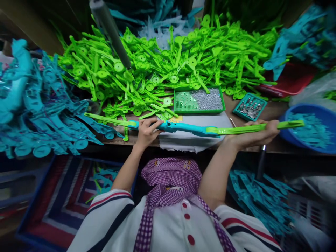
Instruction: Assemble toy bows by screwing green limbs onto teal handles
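I hold a long toy bow (183, 128) level over the table's front edge; its grip is teal and its two limbs are bright green. My left hand (147, 130) is closed on the joint where the left green limb meets the teal grip. My right hand (256, 134) is closed around the right green limb near its end. Under the bow lies a white cloth (183, 141). Just behind it sits a green tray (198, 100) of small silver screws.
A big heap of green limbs (168, 66) fills the table's back. Teal grips (39, 105) pile up at left. A blue bowl (312, 129) of teal parts and a small teal tray (250, 106) of metal bits sit at right. A grey rod (111, 31) hangs overhead.
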Tool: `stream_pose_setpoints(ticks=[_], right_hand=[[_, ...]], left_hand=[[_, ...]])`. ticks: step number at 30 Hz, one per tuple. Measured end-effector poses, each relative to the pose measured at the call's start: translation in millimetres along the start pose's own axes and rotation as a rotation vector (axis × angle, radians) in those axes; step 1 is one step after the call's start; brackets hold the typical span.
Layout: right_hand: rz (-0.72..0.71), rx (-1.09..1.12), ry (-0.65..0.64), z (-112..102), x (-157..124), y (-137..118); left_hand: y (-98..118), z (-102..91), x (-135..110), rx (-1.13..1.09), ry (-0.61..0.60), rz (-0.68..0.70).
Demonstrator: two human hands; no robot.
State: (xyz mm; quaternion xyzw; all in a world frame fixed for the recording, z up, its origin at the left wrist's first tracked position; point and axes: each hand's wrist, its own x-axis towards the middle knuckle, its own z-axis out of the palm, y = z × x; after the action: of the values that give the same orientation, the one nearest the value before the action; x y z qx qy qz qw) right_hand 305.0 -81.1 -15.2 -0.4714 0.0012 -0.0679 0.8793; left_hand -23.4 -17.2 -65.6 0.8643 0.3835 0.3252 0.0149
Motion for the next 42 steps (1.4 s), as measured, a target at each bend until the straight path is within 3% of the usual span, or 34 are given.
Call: stream_pose_setpoints(ticks=[4, 6, 8, 10, 12, 13, 16, 20, 25, 30, 33, 36, 39, 42], right_hand=[[0.045, 0.008, -0.024, -12, 2, 12], [0.064, -0.028, -0.068, -21, 4, 19], [0.067, -0.061, -0.107, -26, 7, 21], [0.075, -0.075, -0.148, -26, 8, 17], [0.117, -0.08, -0.217, -24, 10, 8], [0.158, -0.09, -0.269, -23, 11, 2], [0.313, -0.147, -0.438, -23, 15, -16], [0.375, -0.162, -0.522, -26, 23, -30], [0.417, -0.161, -0.513, -24, 27, -32], [0.374, -0.149, -0.446, -20, 20, -37], [0.299, -0.124, -0.402, -20, 12, -44], [0.126, -0.099, -0.328, -23, 7, -43], [-0.01, -0.089, -0.29, -28, 11, -32], [-0.013, -0.109, -0.278, -33, 21, -12]], left_hand=[[1, 6.2, -4, -0.03, -0.002, -0.023], [20, 9.6, -17, -0.071, 0.057, -0.077], [53, 16.4, -34, -0.204, 0.117, -0.188], [96, 30.0, -46, -0.538, -0.008, -0.346], [137, 50.3, -47, -1.021, -0.322, -0.496], [154, 61.3, -42, -1.224, -0.4, -0.64], [185, 87.3, -15, -1.568, -0.362, -0.98], [188, 92.7, 14, -1.712, -0.362, -1.122], [181, 83.7, 22, -1.76, -0.477, -1.141], [192, 82.4, 25, -1.732, -0.368, -1.103], [196, 83.3, 27, -1.725, -0.299, -1.058], [194, 88.9, 31, -1.724, -0.3, -0.973], [188, 102.0, 37, -1.712, -0.333, -0.935], [180, 115.2, 39, -1.66, -0.395, -0.994]])
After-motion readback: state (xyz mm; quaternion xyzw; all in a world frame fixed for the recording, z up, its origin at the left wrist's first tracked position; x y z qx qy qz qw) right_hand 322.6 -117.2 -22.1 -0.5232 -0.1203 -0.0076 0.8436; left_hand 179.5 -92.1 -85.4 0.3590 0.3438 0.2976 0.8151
